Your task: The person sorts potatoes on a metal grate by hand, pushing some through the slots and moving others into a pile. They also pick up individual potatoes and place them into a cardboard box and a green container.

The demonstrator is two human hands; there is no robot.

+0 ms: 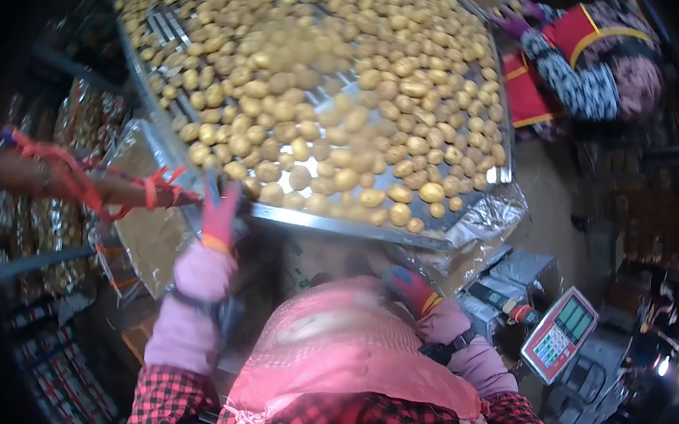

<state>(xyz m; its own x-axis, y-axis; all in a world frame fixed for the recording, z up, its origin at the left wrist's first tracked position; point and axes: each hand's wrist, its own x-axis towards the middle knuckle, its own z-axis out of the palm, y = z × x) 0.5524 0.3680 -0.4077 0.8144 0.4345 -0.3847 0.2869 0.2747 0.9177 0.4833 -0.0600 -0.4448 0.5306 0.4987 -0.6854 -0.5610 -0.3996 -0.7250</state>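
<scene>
My left hand (220, 214), in a pink and blue glove, is at the near left corner of a metal sorting table (308, 219). Its fingers point away from me and look stretched apart at the rim; their tips are blurred. Many potatoes (432, 192) cover the tabletop, some lying close to that hand. My right hand (414, 288), gloved in blue and pink with a yellow cuff, hangs below the table's front edge beside my pink apron (354, 353). Blur and the angle hide how its fingers are held.
A co-worker (589, 64) in a red apron stands at the table's right side. A scale with a red display panel (560, 334) stands at my right. Clear plastic wrap (491, 217) hangs at the right corner. At left are a pole with red ties (69, 180) and a cardboard sheet (148, 220).
</scene>
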